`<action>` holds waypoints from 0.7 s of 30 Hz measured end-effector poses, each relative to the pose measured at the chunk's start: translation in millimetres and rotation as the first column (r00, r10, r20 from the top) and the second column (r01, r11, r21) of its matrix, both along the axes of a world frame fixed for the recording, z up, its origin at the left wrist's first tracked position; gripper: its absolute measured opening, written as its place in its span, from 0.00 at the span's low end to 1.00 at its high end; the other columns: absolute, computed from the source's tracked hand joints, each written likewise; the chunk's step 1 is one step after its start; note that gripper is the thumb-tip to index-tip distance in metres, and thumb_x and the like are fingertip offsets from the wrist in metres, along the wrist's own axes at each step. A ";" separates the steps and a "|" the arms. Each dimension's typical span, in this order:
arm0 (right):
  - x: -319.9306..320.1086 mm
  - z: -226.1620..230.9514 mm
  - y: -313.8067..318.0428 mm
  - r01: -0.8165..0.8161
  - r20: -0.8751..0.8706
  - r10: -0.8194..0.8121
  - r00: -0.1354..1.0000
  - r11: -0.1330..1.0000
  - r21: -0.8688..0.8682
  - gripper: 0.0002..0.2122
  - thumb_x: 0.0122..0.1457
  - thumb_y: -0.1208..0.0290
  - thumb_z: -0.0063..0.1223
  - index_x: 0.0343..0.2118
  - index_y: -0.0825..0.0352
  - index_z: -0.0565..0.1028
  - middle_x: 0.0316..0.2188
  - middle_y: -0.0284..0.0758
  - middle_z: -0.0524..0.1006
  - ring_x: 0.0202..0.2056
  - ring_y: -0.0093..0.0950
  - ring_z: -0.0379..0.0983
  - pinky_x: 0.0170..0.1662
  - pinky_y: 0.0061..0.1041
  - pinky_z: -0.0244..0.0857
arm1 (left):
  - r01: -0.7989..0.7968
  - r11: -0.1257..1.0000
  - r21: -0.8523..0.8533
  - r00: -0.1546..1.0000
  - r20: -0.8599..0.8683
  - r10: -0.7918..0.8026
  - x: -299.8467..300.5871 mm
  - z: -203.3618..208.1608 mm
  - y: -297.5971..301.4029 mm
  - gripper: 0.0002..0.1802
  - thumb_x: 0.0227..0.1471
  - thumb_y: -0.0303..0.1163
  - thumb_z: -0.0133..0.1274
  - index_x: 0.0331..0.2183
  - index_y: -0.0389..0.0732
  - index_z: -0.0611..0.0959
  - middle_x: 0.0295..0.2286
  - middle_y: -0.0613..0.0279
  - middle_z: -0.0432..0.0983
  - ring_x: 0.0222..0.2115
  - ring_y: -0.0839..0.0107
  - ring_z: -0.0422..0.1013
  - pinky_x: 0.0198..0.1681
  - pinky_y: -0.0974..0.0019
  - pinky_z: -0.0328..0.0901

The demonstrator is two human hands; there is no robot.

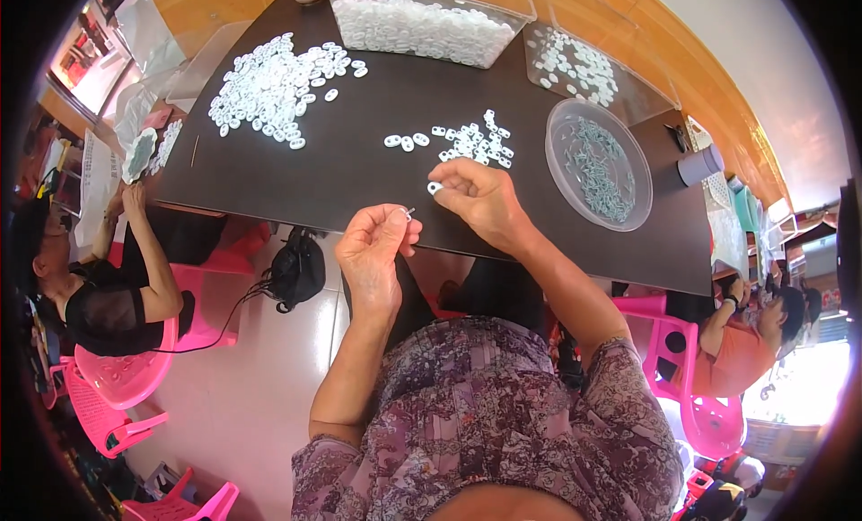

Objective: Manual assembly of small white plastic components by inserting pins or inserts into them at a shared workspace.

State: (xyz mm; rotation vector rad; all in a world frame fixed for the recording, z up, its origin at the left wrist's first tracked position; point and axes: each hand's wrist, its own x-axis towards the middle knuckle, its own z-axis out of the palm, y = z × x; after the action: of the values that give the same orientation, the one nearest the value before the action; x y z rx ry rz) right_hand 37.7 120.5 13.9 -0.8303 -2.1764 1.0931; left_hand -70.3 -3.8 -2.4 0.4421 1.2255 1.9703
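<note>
Over the table's near edge, my left hand point(370, 243) pinches a small screw point(410, 212) between thumb and fingertips. My right hand point(485, 201), just above the tabletop, grips a white oval plastic piece point(435, 188) by its end. Right behind it lies a small heap of white two-holed pieces point(476, 144). To the left of that heap are 3 loose oval pieces point(408, 143). A round clear tub point(551, 153) on the right holds many grey-green screws point(603, 175). Farther left spreads a large pile of white oval pieces point(274, 90).
A clear bin point(489, 61) full of white pieces stands at the far edge of the dark table point(296, 184). Beside it is a clear tray point(642, 88) with more pieces. A grey cup point(700, 166) sits at the right. People work at both sides on pink chairs point(126, 368).
</note>
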 end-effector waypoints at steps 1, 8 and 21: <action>4.9 4.0 0.5 -0.079 -0.025 0.076 0.997 0.984 -0.157 0.07 0.50 0.76 0.55 0.34 0.69 0.75 0.24 0.28 0.73 0.28 0.15 0.68 0.30 0.16 0.62 | 0.001 1.000 0.002 1.000 -0.002 -0.001 0.8 0.3 0.5 0.08 0.51 0.29 0.52 0.30 0.32 0.77 0.23 0.57 0.76 0.21 0.76 0.70 0.22 0.75 0.63; 16.3 14.2 -9.3 -0.146 -0.141 0.093 0.986 0.889 -0.434 0.07 0.55 0.72 0.51 0.33 0.71 0.75 0.22 0.28 0.73 0.23 0.13 0.65 0.27 0.12 0.59 | -0.016 0.999 0.028 1.000 -0.026 0.017 11.2 6.5 5.4 0.08 0.51 0.29 0.52 0.30 0.32 0.77 0.24 0.57 0.76 0.22 0.75 0.70 0.24 0.75 0.63; 21.8 -1.2 -35.9 0.079 -0.222 -0.102 0.970 0.991 -0.112 0.06 0.55 0.76 0.49 0.34 0.71 0.75 0.22 0.28 0.73 0.25 0.17 0.67 0.30 0.16 0.62 | 0.022 0.999 0.031 0.997 0.070 -0.024 31.9 4.8 11.8 0.06 0.51 0.26 0.51 0.30 0.31 0.77 0.23 0.57 0.75 0.21 0.74 0.71 0.21 0.75 0.63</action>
State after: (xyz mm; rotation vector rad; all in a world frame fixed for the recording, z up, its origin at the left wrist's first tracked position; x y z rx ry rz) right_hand 59.5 84.6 12.8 -0.7981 -1.8895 1.1992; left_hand -38.4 8.0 2.4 0.3973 1.1436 1.9702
